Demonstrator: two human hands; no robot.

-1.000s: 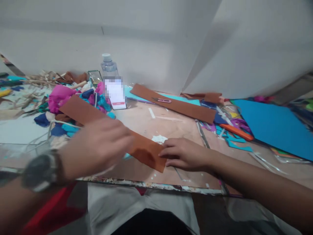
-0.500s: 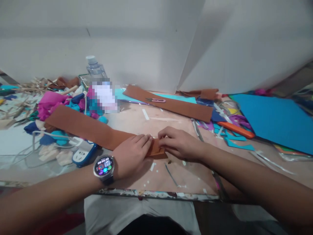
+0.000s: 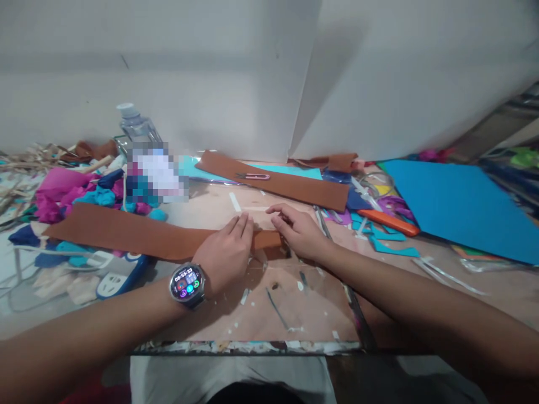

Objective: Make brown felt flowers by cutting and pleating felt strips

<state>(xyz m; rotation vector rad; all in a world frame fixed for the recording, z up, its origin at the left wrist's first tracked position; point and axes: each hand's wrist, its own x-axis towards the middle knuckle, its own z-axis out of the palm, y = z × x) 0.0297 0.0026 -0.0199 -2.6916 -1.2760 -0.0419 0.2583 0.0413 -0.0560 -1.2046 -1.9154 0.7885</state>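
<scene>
A long brown strip [image 3: 122,230], of foam or felt by its look, lies across the near part of the table, its left end resting on colourful scraps. My left hand [image 3: 227,247] lies flat on the strip towards its right end, fingers stretched out together and a smartwatch [image 3: 187,285] on the wrist. At that right end, my right hand [image 3: 301,230] is loosely curved with thumb and forefinger apart; nothing shows between them. Its lower fingers are partly hidden near the strip's edge. Further back lies a second brown strip [image 3: 303,189] with pink thread snips [image 3: 256,177] on it.
Bunched pink and blue pieces [image 3: 63,185], a clear bottle [image 3: 141,129] and a blurred-out phone [image 3: 158,174] stand at the left. A blue-and-white power strip [image 3: 120,278] lies nearer. On the right are an orange cutter [image 3: 389,221] and a blue sheet [image 3: 463,207].
My left hand came down from the strip's middle onto its right part and now rests there. The strip's right end appears folded over. My right hand's fingers have loosened and spread a little.
</scene>
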